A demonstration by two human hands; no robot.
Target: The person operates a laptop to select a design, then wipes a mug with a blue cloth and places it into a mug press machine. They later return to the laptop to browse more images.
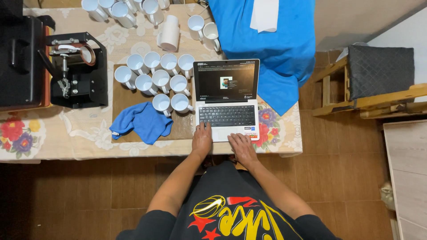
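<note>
The fingers [201, 130] of the left hand [202, 140] lie spread and flat at the lower left corner of the laptop's keyboard, closed on nothing, while the right hand [241, 146] rests loosely curled on the palm rest beside the touchpad, also holding nothing. The white laptop [227, 101] sits open at the near edge of the tabletop [89, 133], its front almost flush with that edge, so a heavy push from the wrists could, I judge, nudge it toward the drop. Just to its left stands a tight cluster of white mugs [156, 82], the nearest almost touching the screen's side; a careless sweep of the left elbow could knock one over or off. A crumpled blue cloth [143, 121] lies near the left hand, and a large blue fabric [267, 40] drapes behind the screen, where it could snag the lid. A black mug press [75, 71] stands farther left.
</note>
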